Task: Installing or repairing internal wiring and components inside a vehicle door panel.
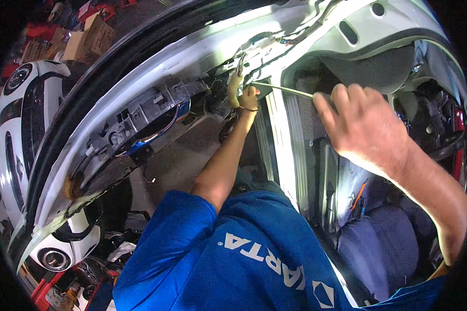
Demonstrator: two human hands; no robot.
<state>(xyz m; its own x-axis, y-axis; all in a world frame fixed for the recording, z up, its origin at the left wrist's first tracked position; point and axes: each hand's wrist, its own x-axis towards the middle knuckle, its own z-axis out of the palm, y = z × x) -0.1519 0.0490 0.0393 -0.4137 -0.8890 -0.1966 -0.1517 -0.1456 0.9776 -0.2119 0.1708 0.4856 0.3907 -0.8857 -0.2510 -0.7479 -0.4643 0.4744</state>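
My right hand (366, 124) is closed in a fist around the end of a long thin screwdriver (288, 90); its handle is hidden in my palm. The shaft points left across a bright white body edge (278, 119), its tip close to my left hand (250, 97). That hand reaches into the opening of a white car body, fingers curled, a dark band at the wrist. What the fingers grip, if anything, is hidden. Beside it hangs a pale, sleeve-like piece (234, 89), with wiring (264, 39) running along the white metal above.
On the left, a white panel (93, 98) bears a black plastic frame (140, 116) and a blue wire. Beyond are white front-end parts with round lamps (54, 259) and cardboard boxes (88, 39). To the right lie the car interior and a dark seat (381, 243).
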